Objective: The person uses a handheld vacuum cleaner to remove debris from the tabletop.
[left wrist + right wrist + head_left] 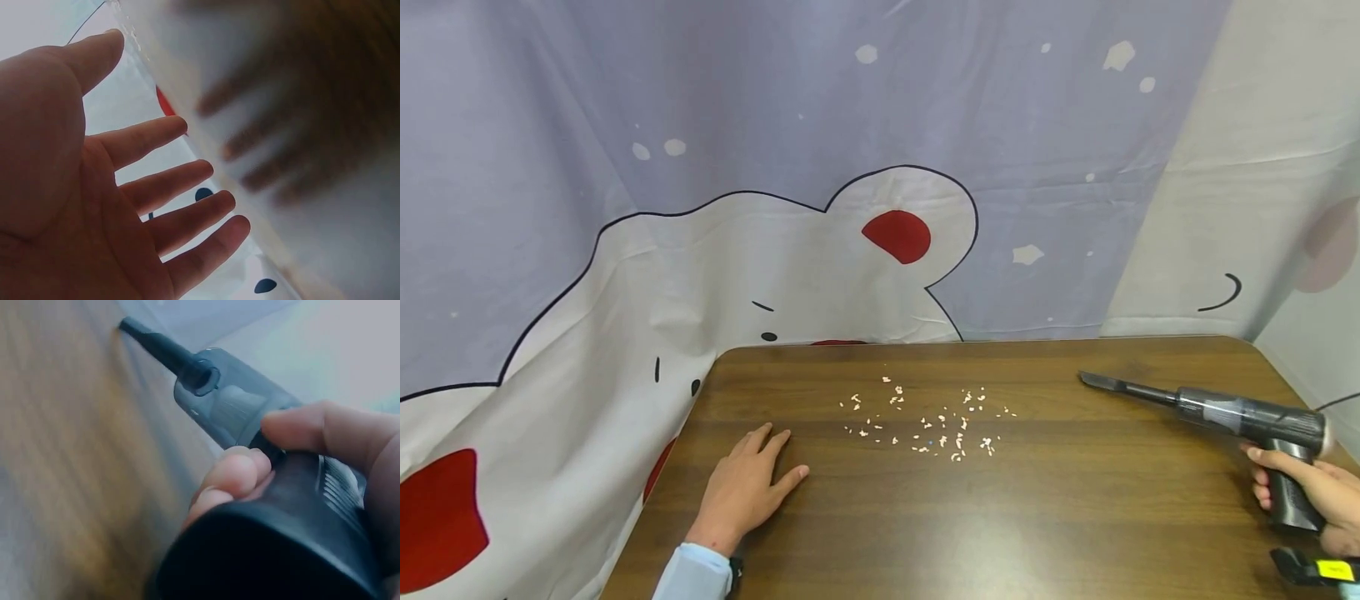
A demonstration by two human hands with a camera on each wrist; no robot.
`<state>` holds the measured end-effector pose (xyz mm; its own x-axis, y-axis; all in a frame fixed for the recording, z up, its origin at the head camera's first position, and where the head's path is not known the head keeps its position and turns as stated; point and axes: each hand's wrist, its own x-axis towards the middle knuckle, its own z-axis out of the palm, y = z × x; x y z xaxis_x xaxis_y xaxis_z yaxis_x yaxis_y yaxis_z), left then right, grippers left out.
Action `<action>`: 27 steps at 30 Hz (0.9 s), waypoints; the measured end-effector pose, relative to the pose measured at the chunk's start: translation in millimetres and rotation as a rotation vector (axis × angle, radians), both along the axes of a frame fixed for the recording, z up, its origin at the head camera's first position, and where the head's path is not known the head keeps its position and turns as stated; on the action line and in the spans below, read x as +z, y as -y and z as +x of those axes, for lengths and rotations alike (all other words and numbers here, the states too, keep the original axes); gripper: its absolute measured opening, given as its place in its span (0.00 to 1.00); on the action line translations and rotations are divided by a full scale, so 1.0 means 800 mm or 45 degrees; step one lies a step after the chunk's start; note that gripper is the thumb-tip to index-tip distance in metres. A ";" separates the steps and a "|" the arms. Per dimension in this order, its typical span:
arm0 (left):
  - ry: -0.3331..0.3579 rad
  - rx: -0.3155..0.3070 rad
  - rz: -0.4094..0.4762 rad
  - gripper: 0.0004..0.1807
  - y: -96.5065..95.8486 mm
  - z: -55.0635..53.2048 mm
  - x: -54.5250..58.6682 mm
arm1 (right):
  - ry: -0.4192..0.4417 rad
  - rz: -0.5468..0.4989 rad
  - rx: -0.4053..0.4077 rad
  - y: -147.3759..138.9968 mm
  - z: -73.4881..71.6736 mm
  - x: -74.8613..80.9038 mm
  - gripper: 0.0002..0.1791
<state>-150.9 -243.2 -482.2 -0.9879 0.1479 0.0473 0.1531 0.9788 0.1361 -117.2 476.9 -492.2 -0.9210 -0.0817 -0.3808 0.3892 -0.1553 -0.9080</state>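
Observation:
My right hand (1311,492) grips the handle of a black handheld vacuum cleaner (1247,417) at the table's right side. Its narrow nozzle points left, over the far right part of the tabletop. In the right wrist view my thumb lies along the top of the handle, fingers curled round it, and the clear dust cup (234,403) shows ahead. My left hand (741,487) is spread with straight fingers over the left side of the table; the left wrist view shows its palm and the fingers' reflection in the glossy top. Small white scraps (943,421) lie scattered mid-table.
The brown wooden table (1037,517) has rounded far corners. Behind it and to the left hangs a printed curtain (760,250) with white bear shapes. A thin dark cable (1341,400) runs near the vacuum's rear at the right.

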 end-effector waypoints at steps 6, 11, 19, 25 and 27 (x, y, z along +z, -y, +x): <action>0.009 0.003 -0.008 0.40 0.000 -0.001 0.002 | -0.279 0.019 0.023 0.019 0.000 0.021 0.17; 0.008 -0.002 -0.001 0.40 -0.001 -0.001 0.002 | -0.423 0.385 0.050 0.049 0.001 0.052 0.09; -0.030 -0.011 0.013 0.40 -0.003 0.000 0.000 | -0.520 0.976 0.105 0.113 0.010 0.091 0.11; -0.037 -0.009 0.026 0.40 -0.007 -0.001 0.000 | -0.519 1.405 -0.044 0.149 0.017 0.102 0.31; -0.038 -0.013 0.028 0.40 -0.008 -0.001 -0.001 | -0.609 1.487 -0.061 0.160 0.018 0.104 0.30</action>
<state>-151.7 -236.8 -482.8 -0.9845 0.1564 0.0800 0.1671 0.9740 0.1527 -103.0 348.9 -408.8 -0.9790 0.1153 0.1680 0.0011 0.8275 -0.5615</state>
